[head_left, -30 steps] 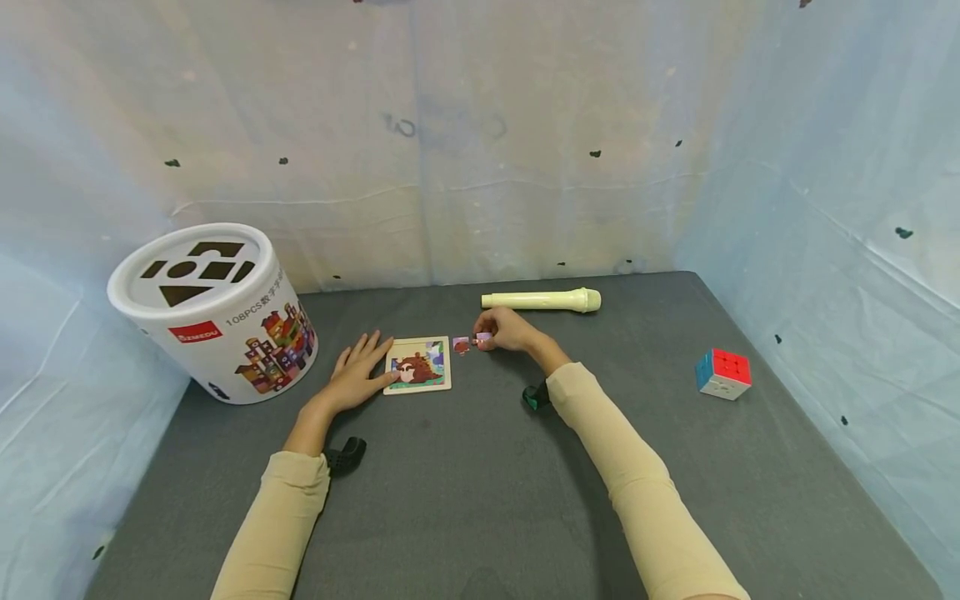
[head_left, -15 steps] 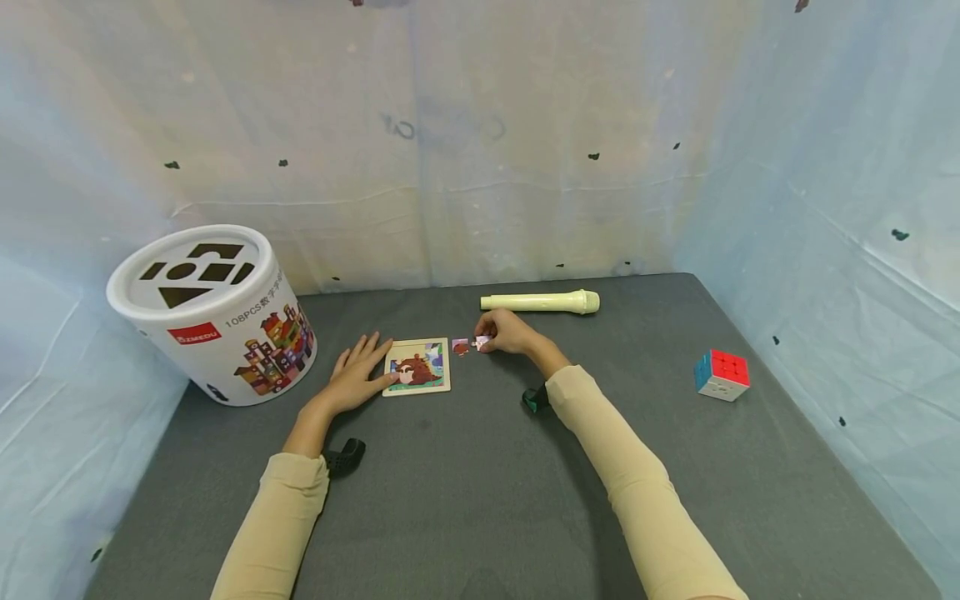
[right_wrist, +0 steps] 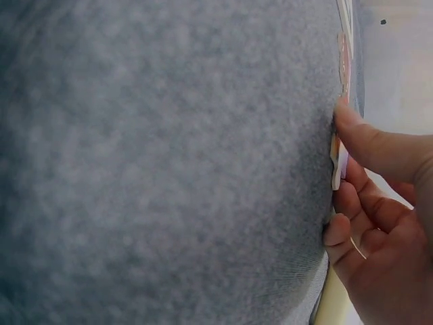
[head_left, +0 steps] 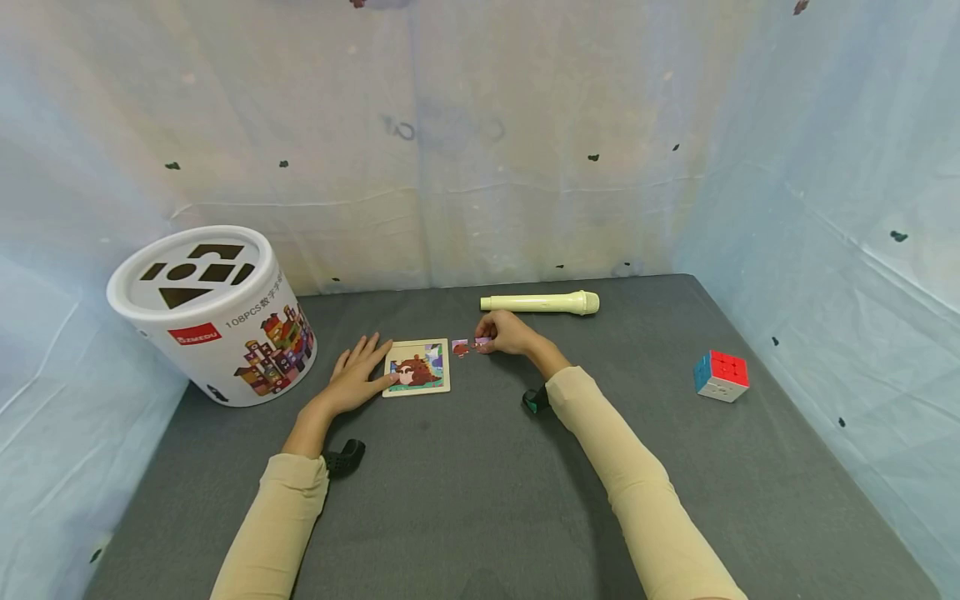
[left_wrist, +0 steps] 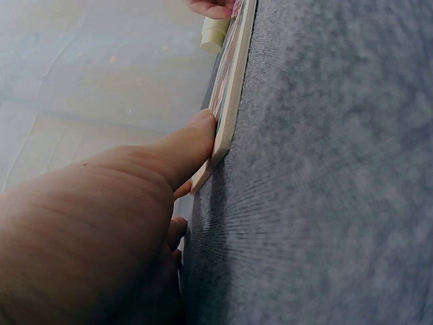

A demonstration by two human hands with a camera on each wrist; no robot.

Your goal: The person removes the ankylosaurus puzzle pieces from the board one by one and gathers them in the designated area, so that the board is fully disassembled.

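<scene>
A square wooden jigsaw tray (head_left: 409, 346) with a brown animal picture lies on the dark table in the head view. My left hand (head_left: 352, 379) rests at its left side, fingers spread, the thumb over the tray's edge. In the left wrist view, that thumb (left_wrist: 193, 139) touches the wooden rim. Just right of the tray lies a loose pink and brown puzzle piece (head_left: 460, 347). Beside it, my right hand (head_left: 512, 332) pinches another puzzle piece (head_left: 482, 342) at table level. The right wrist view has this piece edge-on, partly hidden by the thumb (right_wrist: 352, 128).
A yellowish toy microphone (head_left: 536, 303) lies behind my right hand. At the back left stands a large white block bucket (head_left: 225, 325). A puzzle cube (head_left: 723, 377) sits at the far right. Pale sheeting (head_left: 480, 167) rises behind the table.
The piece in my right hand has tilted slightly and come marginally closer to the loose piece. My left hand and the tray have stayed in place.
</scene>
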